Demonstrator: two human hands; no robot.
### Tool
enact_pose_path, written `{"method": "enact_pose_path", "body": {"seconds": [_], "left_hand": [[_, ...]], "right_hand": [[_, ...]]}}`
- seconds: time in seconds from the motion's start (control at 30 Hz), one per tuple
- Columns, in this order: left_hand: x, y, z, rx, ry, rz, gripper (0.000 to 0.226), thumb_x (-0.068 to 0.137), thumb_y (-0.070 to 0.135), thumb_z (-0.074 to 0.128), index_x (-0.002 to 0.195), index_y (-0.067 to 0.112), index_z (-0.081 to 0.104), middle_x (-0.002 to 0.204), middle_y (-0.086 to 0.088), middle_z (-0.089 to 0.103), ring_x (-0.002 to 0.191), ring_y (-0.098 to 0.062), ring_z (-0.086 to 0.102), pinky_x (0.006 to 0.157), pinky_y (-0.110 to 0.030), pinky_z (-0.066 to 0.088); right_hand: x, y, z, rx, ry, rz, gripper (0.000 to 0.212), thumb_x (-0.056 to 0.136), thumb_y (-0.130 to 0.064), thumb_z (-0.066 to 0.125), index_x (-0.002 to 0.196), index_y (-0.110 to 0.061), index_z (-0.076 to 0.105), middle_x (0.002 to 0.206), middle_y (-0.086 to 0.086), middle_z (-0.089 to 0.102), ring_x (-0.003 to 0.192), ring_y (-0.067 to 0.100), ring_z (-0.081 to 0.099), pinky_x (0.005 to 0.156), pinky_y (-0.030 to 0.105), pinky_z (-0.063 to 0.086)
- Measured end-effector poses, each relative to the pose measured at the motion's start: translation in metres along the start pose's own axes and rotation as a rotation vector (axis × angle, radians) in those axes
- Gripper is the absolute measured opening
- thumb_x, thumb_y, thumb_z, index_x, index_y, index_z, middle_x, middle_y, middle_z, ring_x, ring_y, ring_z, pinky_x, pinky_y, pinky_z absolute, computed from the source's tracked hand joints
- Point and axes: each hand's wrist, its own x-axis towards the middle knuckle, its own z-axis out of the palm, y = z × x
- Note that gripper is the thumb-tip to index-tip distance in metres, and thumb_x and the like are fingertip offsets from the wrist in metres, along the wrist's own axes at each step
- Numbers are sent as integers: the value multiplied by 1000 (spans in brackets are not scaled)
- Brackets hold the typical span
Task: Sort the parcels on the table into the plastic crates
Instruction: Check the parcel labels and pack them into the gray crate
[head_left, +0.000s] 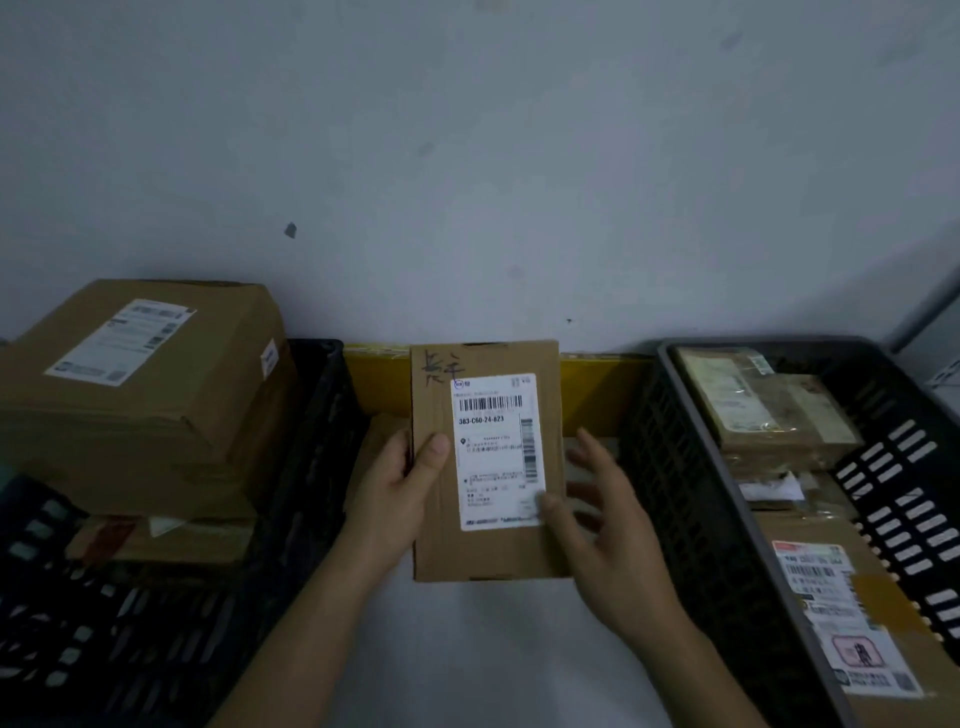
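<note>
Nearest the camera, two bare forearms reach forward over the pale white desk (498, 665). The left hand (402, 486) has its grip closed on the left edge of a flat brown cardboard parcel (441, 545), thumb pressed on the front face and fingers tucked behind. The right hand (597, 514) has a loose, open grip: its thumb tip touches the lower right corner of the parcel's white shipping label (498, 452), while the fingers are spread apart off the parcel's right edge and look blurred. The parcel is held upright between the two crates, label facing the camera; the label carries a barcode and the printed code 383-C60-24-823, and dark handwriting sits on the cardboard above its left corner.

To the left stands a black slotted plastic crate (311, 467) holding stacked cardboard boxes; a large brown cardboard box (156, 405) with a white label on top rises above its rim. To the right, a dark grey plastic crate (727, 493) with slotted sides holds several brown parcels, the nearest one a flat carton (852, 613) with a white label and a red stamp.

Behind the held parcel, a yellow strip (374, 379) runs along the back of the desk, against a scuffed white wall (467, 156).
</note>
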Motion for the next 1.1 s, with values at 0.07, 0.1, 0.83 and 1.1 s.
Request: {"method": "enact_pose_path", "body": {"seconds": [0.07, 0.1, 0.83, 1.1], "left_hand": [[-2, -3, 10, -44, 23, 3, 26, 105, 42, 58, 131, 45, 63, 117, 14, 79, 108, -10, 75, 92, -39, 62], [-4, -2, 14, -41, 16, 16, 27, 108, 40, 54, 133, 51, 58, 117, 20, 77, 108, -6, 75, 85, -30, 62], [-31, 16, 164, 313, -366, 183, 67, 108, 52, 47, 168, 38, 20, 168, 16, 32, 146, -2, 42, 114, -21, 40], [-48, -7, 259, 764, -368, 386, 68, 108, 57, 44, 167, 29, 26, 168, 7, 25, 153, -17, 29, 116, -30, 33]], "right_hand": [[-7, -4, 9, 25, -30, -19, 59, 108, -41, 58, 157, -57, 30, 146, -35, 56, 129, -6, 60, 102, 29, 58], [-9, -5, 12, 22, -25, -30, 58, 111, -35, 55, 159, -54, 30, 147, -35, 56, 132, -6, 58, 105, 26, 55], [-80, 3, -181, -289, 232, 151, 61, 111, -28, 53, 158, -63, 35, 147, -38, 53, 134, -1, 59, 104, 35, 59], [-73, 63, -364, -544, 310, 354, 61, 114, -25, 49, 164, -53, 29, 148, -3, 58, 120, 23, 58, 91, 38, 45]]}}
